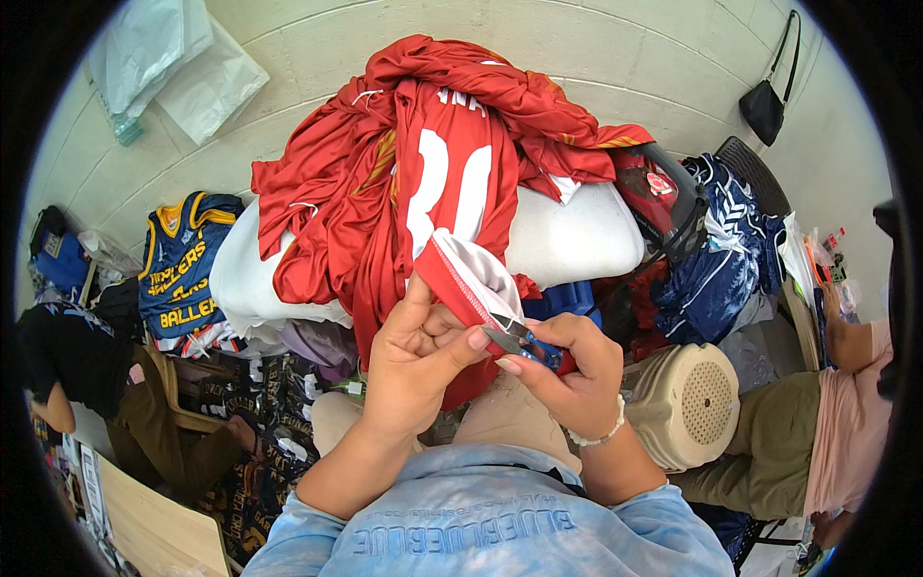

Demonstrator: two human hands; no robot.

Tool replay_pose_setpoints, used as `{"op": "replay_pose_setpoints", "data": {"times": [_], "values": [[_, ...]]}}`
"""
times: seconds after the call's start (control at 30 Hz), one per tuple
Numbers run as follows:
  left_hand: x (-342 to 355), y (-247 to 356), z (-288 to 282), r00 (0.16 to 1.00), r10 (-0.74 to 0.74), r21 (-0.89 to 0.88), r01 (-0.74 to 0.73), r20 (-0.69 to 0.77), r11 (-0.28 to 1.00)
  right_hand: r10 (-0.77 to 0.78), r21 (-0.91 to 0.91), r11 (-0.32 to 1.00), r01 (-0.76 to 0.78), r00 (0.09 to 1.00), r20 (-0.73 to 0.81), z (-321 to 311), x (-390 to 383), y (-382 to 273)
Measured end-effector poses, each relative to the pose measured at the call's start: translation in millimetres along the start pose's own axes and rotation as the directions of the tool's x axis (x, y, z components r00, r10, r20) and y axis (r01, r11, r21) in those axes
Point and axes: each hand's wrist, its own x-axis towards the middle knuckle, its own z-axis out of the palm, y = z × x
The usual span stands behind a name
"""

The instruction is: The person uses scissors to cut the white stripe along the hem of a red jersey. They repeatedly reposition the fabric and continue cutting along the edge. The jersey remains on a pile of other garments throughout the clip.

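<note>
My left hand (413, 365) pinches a red-and-white fabric piece (466, 279) with a stitched edge, raised in front of me. My right hand (577, 370) holds small thread snips (541, 351) with blue handles, their metal blades at the seam beside my left thumb. Behind both hands a large heap of red jerseys with white printing (336, 231) lies over a white padded surface (577, 240).
A blue-and-yellow jersey pile (187, 274) is left, navy garments (711, 279) right. Beige stacked stools (687, 404) stand near my right. Another person in dark clothing (67, 356) is at far left, one in pink (846, 423) at far right. A black bag (762, 106) hangs on the wall.
</note>
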Motion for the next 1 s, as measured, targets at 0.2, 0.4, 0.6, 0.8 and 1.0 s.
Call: {"op": "replay_pose_setpoints", "data": {"times": [0.2,0.4,0.6,0.8,1.0], "values": [[-0.5,1.5,-0.2,1.0,-0.005,0.003,0.005,-0.005,1.0,0.014,-0.015,1.0,-0.014,1.0,-0.013,2.0,1.3,-0.8],[-3.3,-2.7,0.5,0.996,0.085,0.118,-0.086,0.019,0.989,0.01,-0.031,0.999,-0.011,1.0,-0.016,0.7,1.0,-4.8],[-1.6,-4.7,-0.6,0.997,0.083,0.15,-0.081,-0.008,0.985,-0.008,-0.092,0.996,0.006,1.0,-0.028,0.1,3.4,-5.2],[1.5,-8.2,5.4,0.997,0.076,0.05,-0.077,0.014,0.996,0.31,0.253,0.919,-0.303,0.951,0.013,9.2,-3.7,1.8],[9.6,-7.7,-0.6,0.993,0.017,-0.118,-0.031,-0.113,0.993,0.307,0.165,0.934,-0.318,0.947,0.091,0.1,-7.5,14.8]]}}
